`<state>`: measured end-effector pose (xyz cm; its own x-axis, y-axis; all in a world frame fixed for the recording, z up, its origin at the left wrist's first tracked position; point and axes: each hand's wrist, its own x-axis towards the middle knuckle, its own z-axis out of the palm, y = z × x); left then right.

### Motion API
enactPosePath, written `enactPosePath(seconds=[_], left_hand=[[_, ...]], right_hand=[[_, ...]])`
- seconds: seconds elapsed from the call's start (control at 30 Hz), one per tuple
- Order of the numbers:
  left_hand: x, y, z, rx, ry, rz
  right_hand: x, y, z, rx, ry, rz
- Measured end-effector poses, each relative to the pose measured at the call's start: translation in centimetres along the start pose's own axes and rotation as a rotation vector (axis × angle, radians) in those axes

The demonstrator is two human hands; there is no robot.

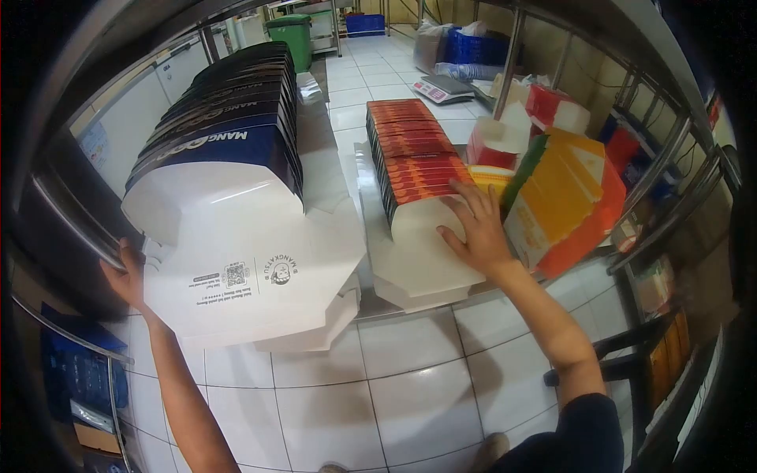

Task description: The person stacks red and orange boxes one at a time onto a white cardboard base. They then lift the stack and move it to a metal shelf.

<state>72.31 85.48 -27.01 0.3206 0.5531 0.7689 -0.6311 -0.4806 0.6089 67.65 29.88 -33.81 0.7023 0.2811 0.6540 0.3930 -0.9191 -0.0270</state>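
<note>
My right hand (479, 236) lies with spread fingers on the front end of a row of nested red-and-orange patterned food boxes (426, 175), fingertips on the front box's upper edge and thumb over its white inside. To the left stands a longer row of nested dark blue and black food boxes (221, 134). Its front box (229, 260) opens toward me, showing a white flap with a printed logo and a QR code. Beside that flap's left edge is my left hand (126, 277), thumb and finger apart near a curved metal rail (79, 213); the flap partly hides it.
A yellow, green and red carton (564, 201) leans right of the red row. Behind it are red-and-white boxes (497, 142) and a scale (443, 89). Metal posts (512, 59) frame the shelf. A green bin (290, 39) and a blue crate (365, 24) stand farther back.
</note>
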Motion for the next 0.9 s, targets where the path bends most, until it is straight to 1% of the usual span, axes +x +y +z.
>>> enactPosePath(seconds=[0.03, 0.1, 0.17, 0.3, 0.4, 0.5, 0.57, 0.6, 0.67, 0.77, 0.9], left_hand=[[0.0, -0.1, -0.1, -0.019, 0.003, -0.025], [-0.1, 0.3, 0.2, -0.017, 0.014, -0.005], [-0.4, 1.2, 0.7, -0.012, 0.024, 0.012], [-0.6, 1.4, 0.7, -0.046, 0.023, -0.041], [-0.7, 1.7, 0.7, 0.015, 0.006, -0.059], [-0.7, 1.9, 0.8, 0.020, 0.003, -0.059], [-0.8, 2.2, 0.9, 0.019, 0.004, -0.055], [-0.8, 1.9, 0.9, 0.018, 0.004, -0.057], [-0.6, 1.1, 0.7, -0.039, 0.004, -0.037], [-1.0, 2.5, 1.0, 0.049, 0.004, -0.058], [-1.1, 3.2, 1.3, 0.051, 0.020, -0.080]], right_hand=[[0.1, -0.1, -0.1, 0.043, 0.022, 0.023], [0.6, -0.1, -0.3, 0.086, 0.042, 0.036], [0.8, -0.1, -0.4, 0.002, 0.010, 0.015], [0.7, 0.2, -0.1, -0.029, -0.008, -0.042], [0.6, 0.3, 0.0, -0.042, -0.077, -0.039], [1.5, -0.3, 0.0, 0.002, -0.066, 0.014], [2.5, -0.8, -0.5, 0.057, -0.096, 0.073], [2.8, -0.5, -0.4, 0.055, -0.097, 0.073], [3.2, -0.2, -0.1, -0.040, -0.194, 0.036], [3.7, -0.4, -0.2, -0.056, -0.173, 0.026], [4.2, 0.3, 0.3, -0.037, -0.181, 0.020]])
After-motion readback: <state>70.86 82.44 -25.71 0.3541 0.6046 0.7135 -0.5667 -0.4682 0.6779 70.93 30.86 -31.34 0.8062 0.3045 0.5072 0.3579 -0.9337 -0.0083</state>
